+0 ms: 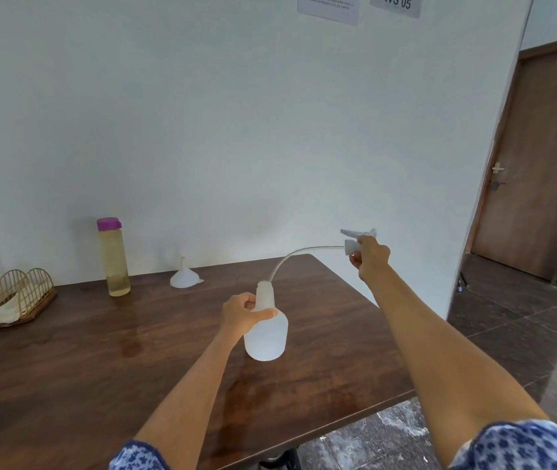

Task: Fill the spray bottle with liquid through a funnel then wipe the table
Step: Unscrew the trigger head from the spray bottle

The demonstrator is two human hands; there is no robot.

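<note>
A white translucent spray bottle [267, 330] stands on the dark wooden table [101, 361], and my left hand [241, 313] grips its neck. My right hand [370, 257] holds the white spray head [355, 240] up and to the right, past the table's far right corner. The head's clear dip tube [290, 261] curves down, its end still in the bottle's open mouth. A white funnel [185, 277] sits upside down near the wall. Left of it stands a tall clear bottle [114, 259] with a purple cap and yellowish liquid.
A gold wire rack [21, 293] on a wooden base holds a white cloth [6, 313] at the table's far left. The white wall runs behind the table. A brown door [541, 171] and dark tiled floor lie to the right.
</note>
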